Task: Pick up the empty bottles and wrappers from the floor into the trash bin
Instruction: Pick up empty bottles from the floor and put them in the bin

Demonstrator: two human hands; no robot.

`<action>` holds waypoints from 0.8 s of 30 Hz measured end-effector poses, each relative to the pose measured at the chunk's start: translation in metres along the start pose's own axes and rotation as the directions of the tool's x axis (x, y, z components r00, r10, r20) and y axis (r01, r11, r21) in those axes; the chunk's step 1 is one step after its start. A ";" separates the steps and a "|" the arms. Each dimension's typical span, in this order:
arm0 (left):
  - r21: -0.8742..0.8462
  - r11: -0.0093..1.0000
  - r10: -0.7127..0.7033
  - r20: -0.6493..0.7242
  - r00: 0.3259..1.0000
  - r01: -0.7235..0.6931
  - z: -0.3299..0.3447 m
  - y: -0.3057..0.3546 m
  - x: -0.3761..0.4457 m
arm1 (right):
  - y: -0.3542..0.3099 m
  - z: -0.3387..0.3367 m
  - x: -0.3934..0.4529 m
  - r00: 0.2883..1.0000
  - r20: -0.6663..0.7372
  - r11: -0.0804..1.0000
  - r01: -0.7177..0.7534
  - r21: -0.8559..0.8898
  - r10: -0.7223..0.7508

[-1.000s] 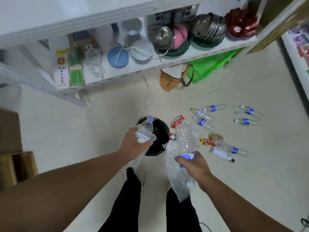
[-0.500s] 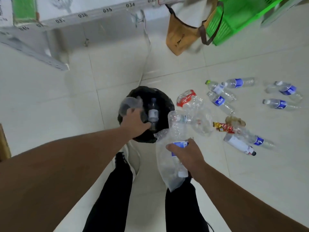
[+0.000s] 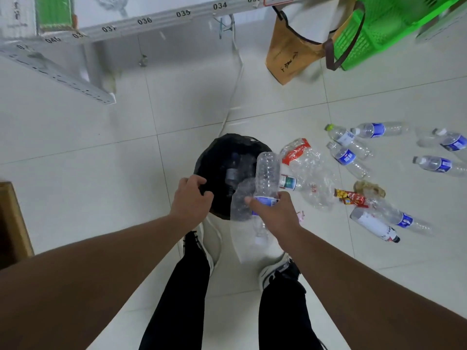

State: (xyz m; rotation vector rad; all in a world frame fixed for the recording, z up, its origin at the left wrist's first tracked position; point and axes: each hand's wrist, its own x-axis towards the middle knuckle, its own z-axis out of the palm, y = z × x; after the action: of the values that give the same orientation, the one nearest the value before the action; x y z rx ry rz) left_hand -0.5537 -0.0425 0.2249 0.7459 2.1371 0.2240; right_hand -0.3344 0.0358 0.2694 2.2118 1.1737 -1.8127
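Clear crushed plastic bottle (image 3: 267,176) with blue label is clamped in the right hand (image 3: 275,215), tilted over the near right rim of the round black-lined trash bin (image 3: 214,157). Left hand (image 3: 191,199) is empty, fingers loosely curled, at the bin's near left rim. Further clear bottles (image 3: 348,157) and a red-yellow wrapper (image 3: 350,197) lie on the white tiled floor (image 3: 101,147) to the right.
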 end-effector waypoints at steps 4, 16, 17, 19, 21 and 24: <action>-0.032 0.999 -0.022 -0.036 0.999 0.020 -0.003 -0.016 0.000 | -0.010 0.021 0.018 0.996 0.033 0.994 0.087 -0.062 -0.085; -0.031 0.999 0.041 0.057 0.998 -0.039 0.005 0.011 -0.011 | 0.019 -0.024 0.008 0.992 0.073 0.945 0.121 -0.303 -0.104; -0.019 0.998 0.054 0.072 0.996 -0.053 0.007 0.016 -0.013 | 0.025 -0.033 0.006 0.993 0.069 0.949 0.114 -0.294 -0.098; 0.012 0.997 0.079 0.101 0.992 -0.080 0.010 0.026 -0.016 | 0.036 -0.052 0.001 0.994 0.053 0.958 0.102 -0.268 -0.091; 0.051 0.993 0.104 0.116 0.988 -0.111 0.015 0.038 -0.019 | 0.048 -0.074 -0.004 0.997 0.034 0.972 0.078 -0.221 -0.073; 0.114 0.979 0.151 0.140 0.979 -0.168 0.025 0.060 -0.026 | 0.067 -0.108 -0.009 0.999 0.010 0.986 0.047 -0.158 -0.046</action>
State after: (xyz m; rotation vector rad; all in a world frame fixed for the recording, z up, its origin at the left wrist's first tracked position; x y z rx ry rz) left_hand -0.4967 -0.0114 0.2507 0.9811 1.9825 0.1223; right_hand -0.2074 0.0356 0.2833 2.1074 1.3284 -1.6771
